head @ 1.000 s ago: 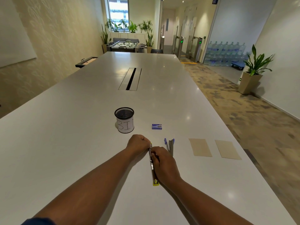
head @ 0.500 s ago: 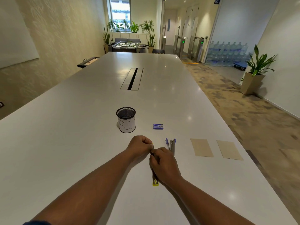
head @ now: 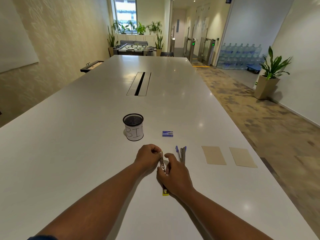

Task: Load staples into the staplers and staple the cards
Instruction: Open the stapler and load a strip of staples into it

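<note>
A yellow stapler lies opened flat on the white table, its metal channel pointing away from me. My left hand pinches its far end. My right hand curls over the near half, covering most of it; only the yellow tail shows below. A blue stapler lies opened just to the right. A small blue staple box sits beyond it. Two tan cards lie flat side by side at the right.
A black mesh cup with a paper label reading "BIN" stands beyond my left hand. A cable slot runs down the table's middle. The table's right edge drops to carpeted floor just past the cards.
My right hand has slid back along the yellow stapler, so more of its metal channel shows between my hands. My left hand keeps its pinch on the far end.
</note>
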Available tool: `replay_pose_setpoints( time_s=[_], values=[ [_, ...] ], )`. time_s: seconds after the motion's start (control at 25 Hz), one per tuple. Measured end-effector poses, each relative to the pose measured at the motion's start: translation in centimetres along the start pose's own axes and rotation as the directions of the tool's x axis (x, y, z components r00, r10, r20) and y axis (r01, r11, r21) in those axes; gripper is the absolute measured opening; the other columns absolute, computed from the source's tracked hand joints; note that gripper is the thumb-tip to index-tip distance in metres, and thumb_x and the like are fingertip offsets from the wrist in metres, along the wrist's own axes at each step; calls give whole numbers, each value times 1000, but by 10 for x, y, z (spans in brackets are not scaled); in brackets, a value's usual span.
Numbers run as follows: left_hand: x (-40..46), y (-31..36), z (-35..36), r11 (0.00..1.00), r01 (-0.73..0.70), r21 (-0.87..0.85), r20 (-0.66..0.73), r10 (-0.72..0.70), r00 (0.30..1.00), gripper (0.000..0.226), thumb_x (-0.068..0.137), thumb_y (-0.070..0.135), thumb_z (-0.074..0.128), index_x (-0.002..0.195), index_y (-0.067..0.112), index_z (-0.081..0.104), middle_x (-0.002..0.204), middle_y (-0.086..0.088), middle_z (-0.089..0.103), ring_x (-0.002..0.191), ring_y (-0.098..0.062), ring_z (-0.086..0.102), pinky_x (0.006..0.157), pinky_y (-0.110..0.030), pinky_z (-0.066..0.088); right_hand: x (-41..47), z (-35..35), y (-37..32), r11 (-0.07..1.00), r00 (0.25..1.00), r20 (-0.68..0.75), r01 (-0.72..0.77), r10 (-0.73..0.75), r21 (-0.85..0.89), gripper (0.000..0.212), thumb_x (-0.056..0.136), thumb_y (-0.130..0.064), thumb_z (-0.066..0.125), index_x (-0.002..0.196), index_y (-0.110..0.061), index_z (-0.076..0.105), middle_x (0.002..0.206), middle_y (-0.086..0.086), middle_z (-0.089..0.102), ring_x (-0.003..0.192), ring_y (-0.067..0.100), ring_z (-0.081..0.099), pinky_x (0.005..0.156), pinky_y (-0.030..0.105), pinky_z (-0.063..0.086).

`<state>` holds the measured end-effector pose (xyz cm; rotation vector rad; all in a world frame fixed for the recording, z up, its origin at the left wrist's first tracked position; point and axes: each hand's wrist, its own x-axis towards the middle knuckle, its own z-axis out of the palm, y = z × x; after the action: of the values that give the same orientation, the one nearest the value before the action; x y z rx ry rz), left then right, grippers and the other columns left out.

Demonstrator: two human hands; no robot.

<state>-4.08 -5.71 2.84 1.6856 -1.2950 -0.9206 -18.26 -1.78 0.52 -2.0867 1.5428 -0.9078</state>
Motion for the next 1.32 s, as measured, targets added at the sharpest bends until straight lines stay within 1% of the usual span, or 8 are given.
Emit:
replay_pose_setpoints(
  time_s=[0.24, 0.4, 0.68, 0.88, 1.04, 1.12, 1.2, 1.32],
  values=[
    [-1, -4, 2, 1000, -25, 14, -24, 26, 999, 14, 89, 12, 74, 85, 25, 72, 87, 5, 73, 82, -9, 70, 68, -16, 49, -6, -2, -3, 999, 998, 63, 27, -25, -34, 49, 70, -44, 59, 117, -39, 46, 60, -11, 54, 55, 10, 55, 55, 28, 52],
    [-3, -4, 3, 999, -32, -5, -47, 32, 998, 7, 88, 13, 75, 87, 20, 74, 87, 3, 74, 84, -13, 71, 75, -24, 56, -6, -6, -4, 1000, 997, 69, -17, 17, 8, 51, 67, -28, 61, 116, -37, 48, 64, -6, 56, 59, 13, 57, 59, 32, 55],
    [-3, -9, 2, 996, -85, 37, -91, 88, 992, 7, 92, 20, 66, 89, 23, 72, 84, 6, 74, 82, -13, 70, 79, -34, 58, -8, -11, -3, 979, 994, -2, -110, 112, 170, 50, 76, -17, 64, 121, -33, 49, 67, -4, 56, 61, 8, 52, 60, 21, 41],
    [-6, -8, 0, 993, -114, -2, -102, 113, 988, 10, 95, 20, 64, 95, 27, 71, 88, 7, 73, 87, -14, 69, 81, -32, 56, -12, -13, -5, 966, 985, -103, -112, 139, 235, 45, 74, -11, 64, 105, -38, 47, 65, -3, 55, 60, 14, 54, 59, 33, 48],
    [-12, -4, 0, 983, -62, -171, -49, 54, 997, 30, 99, 30, 63, 126, 31, 52, 85, 10, 72, 84, 1, 69, 74, -15, 46, -11, -13, -5, 950, 977, -153, -99, 150, 297, 38, 74, -10, 66, 99, -34, 50, 59, -8, 49, 55, 9, 48, 56, 25, 42],
    [-13, -1, -1, 974, -51, -219, -1, 52, 999, 36, 99, 28, 64, 130, 33, 46, 84, 12, 72, 76, 11, 67, 64, -4, 44, -11, -13, -5, 947, 980, -150, -78, 130, 311, 35, 75, -10, 66, 97, -33, 51, 58, -10, 48, 55, 8, 48, 55, 21, 41],
    [-12, 1, -3, 958, -30, -286, 18, 37, 999, 34, 98, 21, 67, 129, 21, 53, 88, 5, 73, 74, 3, 69, 62, -5, 48, -11, -12, -4, 951, 985, -141, -57, 104, 303, 33, 76, -9, 66, 93, -33, 50, 60, -10, 50, 56, 8, 49, 54, 22, 43],
    [-13, -1, -4, 912, -8, -409, 6, 12, 1000, 38, 95, 14, 70, 131, 16, 57, 82, -7, 73, 76, -12, 69, 75, -24, 57, -12, -11, -4, 957, 988, -135, -35, 77, 289, 34, 78, -7, 64, 86, -35, 48, 70, -12, 54, 66, 10, 53, 59, 26, 49]
  ],
)
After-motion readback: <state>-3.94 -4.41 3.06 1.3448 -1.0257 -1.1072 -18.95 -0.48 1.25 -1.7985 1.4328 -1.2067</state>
